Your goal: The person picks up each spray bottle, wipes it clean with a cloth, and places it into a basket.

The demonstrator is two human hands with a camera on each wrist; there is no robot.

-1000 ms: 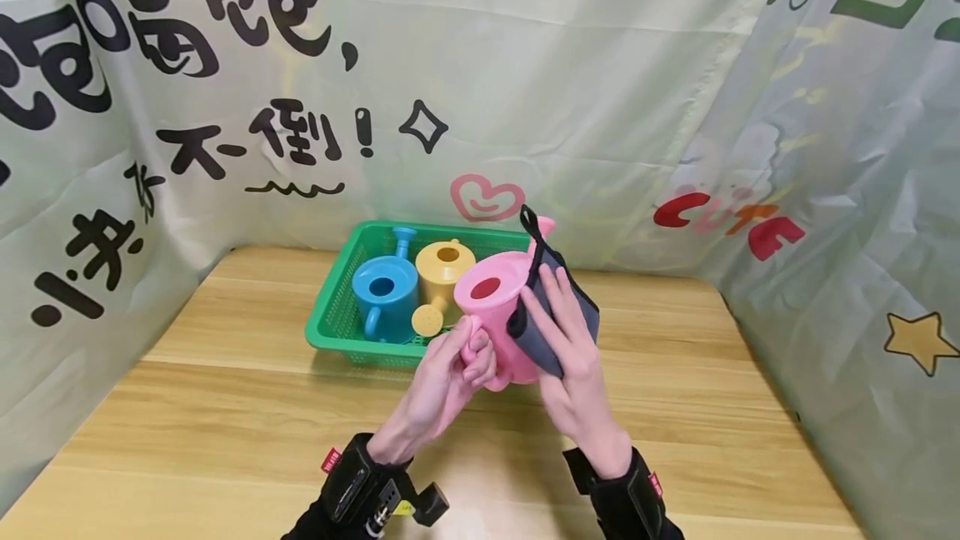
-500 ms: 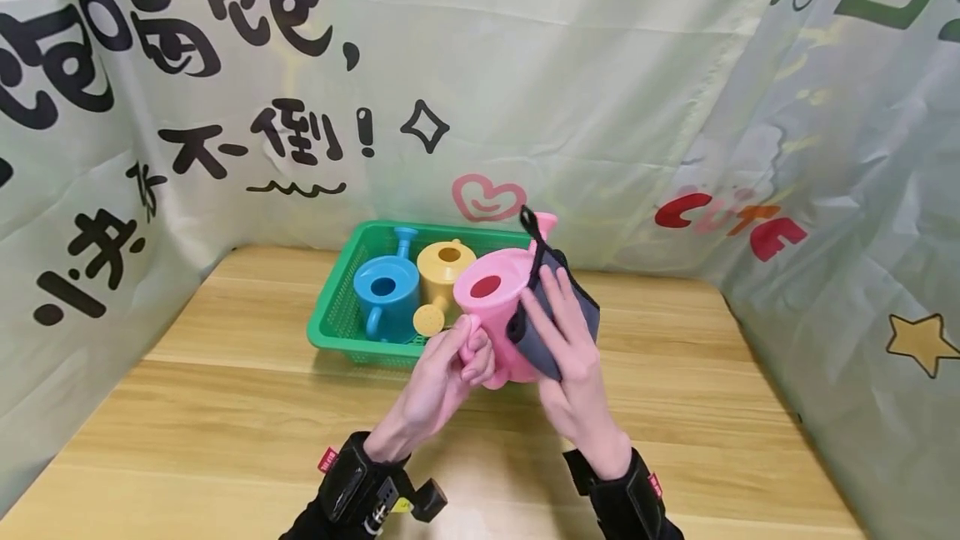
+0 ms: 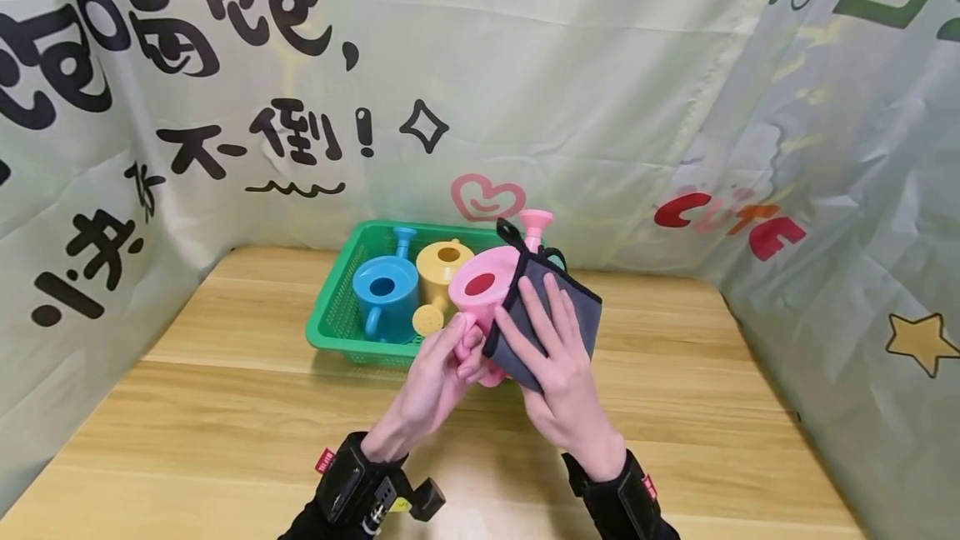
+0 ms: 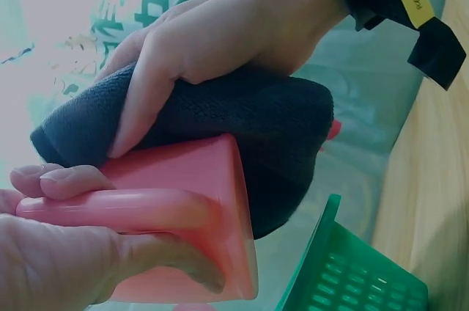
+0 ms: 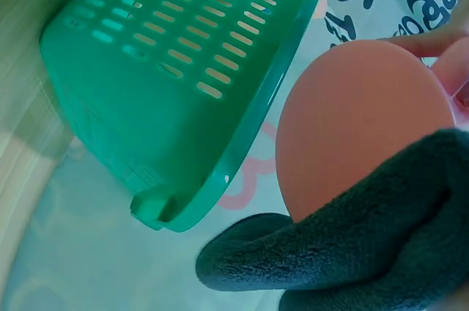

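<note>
A pink watering can [image 3: 491,261] is held up in front of the green basket, its mouth toward me and its spout pointing away. My left hand [image 3: 427,377] grips its handle; in the left wrist view the thumb lies along the can's base. My right hand [image 3: 562,377] lies with straight, spread fingers over a dark grey cloth [image 3: 587,311] with black edging and a loop, pressing it to the can's right side. In the right wrist view, the folded cloth [image 5: 344,245] lies against the can's rounded side [image 5: 359,127]. The cloth hides much of the can's right side.
The green perforated basket [image 3: 330,298] stands at the table's far side, just behind the hands. In it are a blue watering can [image 3: 390,311] and a yellow watering can [image 3: 431,273]. Printed fabric [image 3: 600,107] walls the wooden table [image 3: 240,423] at the back and sides.
My right hand and the cloth have slid left across the can, covering more of its front. The can has turned slightly, its spout now more upright; my left hand keeps its grip.
</note>
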